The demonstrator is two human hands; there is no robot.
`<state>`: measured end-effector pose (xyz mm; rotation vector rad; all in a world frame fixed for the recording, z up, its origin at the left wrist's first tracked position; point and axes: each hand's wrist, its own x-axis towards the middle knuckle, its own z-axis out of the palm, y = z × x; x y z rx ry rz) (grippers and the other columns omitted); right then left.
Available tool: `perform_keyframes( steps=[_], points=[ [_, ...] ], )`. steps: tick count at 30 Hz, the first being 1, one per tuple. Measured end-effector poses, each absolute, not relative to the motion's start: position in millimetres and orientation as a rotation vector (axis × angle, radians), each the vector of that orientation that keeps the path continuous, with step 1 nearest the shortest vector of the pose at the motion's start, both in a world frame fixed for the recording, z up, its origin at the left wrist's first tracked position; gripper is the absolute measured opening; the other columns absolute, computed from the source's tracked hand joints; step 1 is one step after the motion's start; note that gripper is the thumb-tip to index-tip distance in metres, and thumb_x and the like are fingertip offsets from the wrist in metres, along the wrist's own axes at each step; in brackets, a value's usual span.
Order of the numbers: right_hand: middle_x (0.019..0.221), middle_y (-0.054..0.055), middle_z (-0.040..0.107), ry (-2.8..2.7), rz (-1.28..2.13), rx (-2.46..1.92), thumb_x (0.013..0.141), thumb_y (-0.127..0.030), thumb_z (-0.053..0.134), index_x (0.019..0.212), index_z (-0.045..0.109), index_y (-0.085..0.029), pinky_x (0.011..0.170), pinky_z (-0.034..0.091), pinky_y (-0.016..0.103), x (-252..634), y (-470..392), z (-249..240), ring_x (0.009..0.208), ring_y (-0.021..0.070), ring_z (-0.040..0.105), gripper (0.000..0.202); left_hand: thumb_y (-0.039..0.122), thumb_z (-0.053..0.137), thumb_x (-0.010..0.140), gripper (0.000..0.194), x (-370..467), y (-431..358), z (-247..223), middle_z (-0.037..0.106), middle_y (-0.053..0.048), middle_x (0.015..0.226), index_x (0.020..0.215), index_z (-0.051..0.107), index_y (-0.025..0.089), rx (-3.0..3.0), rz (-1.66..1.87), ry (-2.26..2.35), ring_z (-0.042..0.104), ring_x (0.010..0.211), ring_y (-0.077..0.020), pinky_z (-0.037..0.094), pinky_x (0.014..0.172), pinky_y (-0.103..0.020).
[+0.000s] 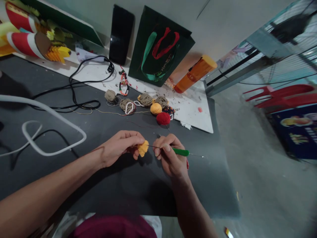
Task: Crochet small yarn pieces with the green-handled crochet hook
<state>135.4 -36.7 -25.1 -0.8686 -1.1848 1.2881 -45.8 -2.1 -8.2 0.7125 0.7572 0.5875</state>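
My left hand (125,145) pinches a small yellow crocheted piece (143,148) between thumb and fingers, above the dark table. Closed round a crochet hook with a green handle (180,152) is my right hand (172,155). The hook's thin metal shaft points left and its tip meets the yellow piece; a second metal end sticks out to the right. Beyond my hands lie a yellow yarn ball (156,108) and a red yarn ball (163,118). Something small and red shows partly behind my right wrist.
Brown yarn balls (146,99) and a beaded bracelet (123,84) lie at the back. A dark green gift bag (160,46), a phone (121,34) and an orange bottle (195,73) stand by the wall. Black cables (74,84) and a white curved tube (56,115) occupy the left.
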Motion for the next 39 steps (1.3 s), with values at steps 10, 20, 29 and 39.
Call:
perform_keyframes(
  steps=[10,20,29,39],
  points=[
    [0.058,-0.003,0.060,-1.141,1.301,-0.883,0.088,-0.034,0.068,0.072,0.058,-0.023,0.047,0.037,0.024,135,-37,-23,0.049,0.0109,0.047,0.022,0.042,0.077,0.069,0.032,-45,-2,-12,0.061,0.001,0.064,0.065,0.062,0.013,0.728,0.651,0.780,0.051,0.055,-0.0080,0.044,0.057,-0.023],
    [0.070,0.001,0.070,-1.168,1.063,-1.223,0.095,-0.049,0.052,0.081,0.063,-0.023,0.051,0.043,0.026,135,-37,-28,0.054,0.0128,0.058,0.031,0.043,0.079,0.069,0.033,-41,-3,-14,0.066,0.000,0.064,0.068,0.065,0.013,0.705,0.692,0.810,0.059,0.060,-0.0104,0.047,0.062,-0.024],
    [0.078,0.002,0.068,-1.409,1.044,-1.300,0.083,-0.037,0.070,0.075,0.063,-0.022,0.068,0.048,0.029,130,-37,-23,0.071,0.0152,0.061,0.018,0.047,0.080,0.068,0.036,-41,-5,-16,0.066,0.000,0.064,0.070,0.066,0.014,0.663,0.689,0.809,0.059,0.061,-0.0112,0.048,0.062,-0.025],
    [0.070,-0.001,0.064,-1.188,1.440,-1.272,0.081,-0.049,0.072,0.084,0.063,-0.022,0.061,0.042,0.026,139,-38,-29,0.063,0.0126,0.055,0.029,0.042,0.082,0.067,0.033,-39,-4,-18,0.064,0.002,0.063,0.071,0.064,0.014,0.693,0.716,0.817,0.054,0.057,-0.0083,0.043,0.059,-0.023]
  ],
)
